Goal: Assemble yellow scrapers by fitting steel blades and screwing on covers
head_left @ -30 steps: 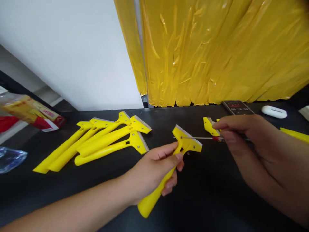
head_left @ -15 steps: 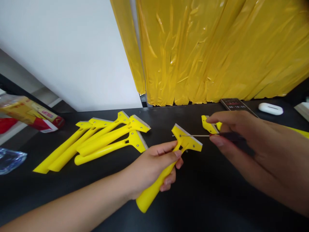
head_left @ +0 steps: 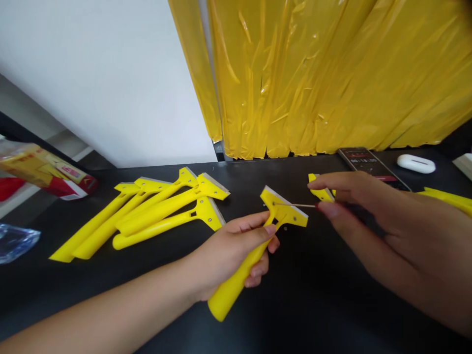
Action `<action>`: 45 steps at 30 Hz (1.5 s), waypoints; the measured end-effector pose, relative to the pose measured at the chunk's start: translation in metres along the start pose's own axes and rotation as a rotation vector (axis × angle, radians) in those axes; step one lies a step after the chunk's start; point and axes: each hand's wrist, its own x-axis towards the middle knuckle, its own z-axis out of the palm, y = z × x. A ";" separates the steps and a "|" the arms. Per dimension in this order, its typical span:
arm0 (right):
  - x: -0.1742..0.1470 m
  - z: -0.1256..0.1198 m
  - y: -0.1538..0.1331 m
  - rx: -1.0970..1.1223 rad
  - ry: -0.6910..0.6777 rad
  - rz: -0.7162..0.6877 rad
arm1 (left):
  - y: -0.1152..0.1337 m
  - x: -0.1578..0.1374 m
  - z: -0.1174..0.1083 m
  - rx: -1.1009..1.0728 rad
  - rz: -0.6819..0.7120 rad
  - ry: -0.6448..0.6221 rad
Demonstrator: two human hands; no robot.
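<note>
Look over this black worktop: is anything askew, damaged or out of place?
Nothing looks damaged. The finished yellow plastic scrapers lie in a loose, overlapping heap rather than a row. The left hand grips one yellow scraper; the right hand holds a thin screwdriver to its head.

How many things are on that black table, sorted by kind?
Yellow scrapers in the pile: 5
Yellow scraper held in the left hand: 1
Screwdriver in the right hand: 1
Loose yellow parts: 2
Phone: 1
White case: 1
Packets at the left edge: 2
Total: 13
</note>
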 end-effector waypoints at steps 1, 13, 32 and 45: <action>0.000 0.000 0.001 0.032 -0.007 0.013 | 0.000 0.000 0.000 0.001 0.002 -0.004; 0.003 -0.002 -0.001 0.088 -0.003 0.006 | 0.002 -0.001 0.000 0.002 -0.003 -0.012; 0.006 0.003 0.001 0.148 0.036 0.045 | 0.002 -0.002 0.001 -0.011 -0.016 0.033; 0.006 0.001 0.000 0.094 0.080 0.042 | 0.000 -0.002 0.001 0.012 0.008 -0.005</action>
